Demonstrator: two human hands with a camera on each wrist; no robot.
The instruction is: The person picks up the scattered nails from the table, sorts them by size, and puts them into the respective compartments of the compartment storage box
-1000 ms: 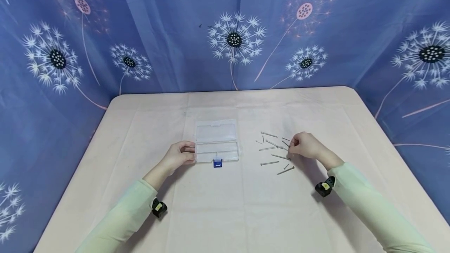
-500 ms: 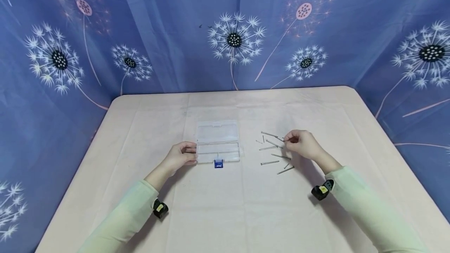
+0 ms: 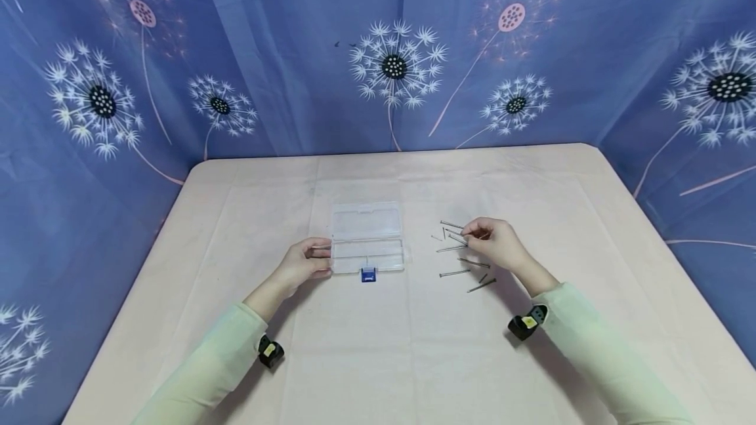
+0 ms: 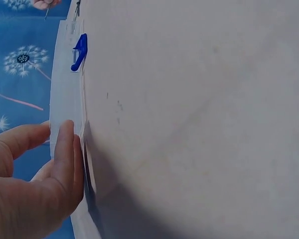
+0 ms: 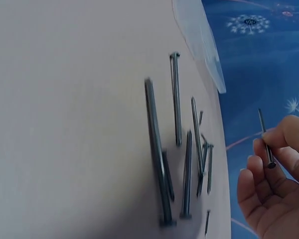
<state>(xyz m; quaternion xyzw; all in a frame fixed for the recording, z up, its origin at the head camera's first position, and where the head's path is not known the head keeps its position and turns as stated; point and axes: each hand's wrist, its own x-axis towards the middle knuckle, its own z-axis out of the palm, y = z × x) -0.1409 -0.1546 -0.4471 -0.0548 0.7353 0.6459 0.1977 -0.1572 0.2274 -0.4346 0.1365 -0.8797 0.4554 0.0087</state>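
A clear plastic box (image 3: pixel 367 248) with a blue latch (image 3: pixel 369 275) lies on the table with its lid (image 3: pixel 366 220) raised back. At its left end rests my left hand (image 3: pixel 299 262), the fairly straight fingers touching the side wall; the left wrist view shows these fingers (image 4: pixel 65 144) against the box (image 4: pixel 67 94). My right hand (image 3: pixel 493 240) is over the nails, and in the right wrist view it pinches a nail (image 5: pixel 265 139) between thumb and fingers, head downward there. Several loose nails (image 5: pixel 177 99) of different lengths lie scattered on the table below, some crossing each other.
A pale cloth covers the table (image 3: pixel 354 359). Behind and at the sides hangs a blue curtain (image 3: pixel 295 51) with dandelion prints. Each wrist wears a small black camera (image 3: pixel 523 326). The nails lie to the right of the box.
My right hand has moved left from the right edge of the nails to above them, lifting a nail. My left hand stays at the box, which has shifted very slightly right in view.
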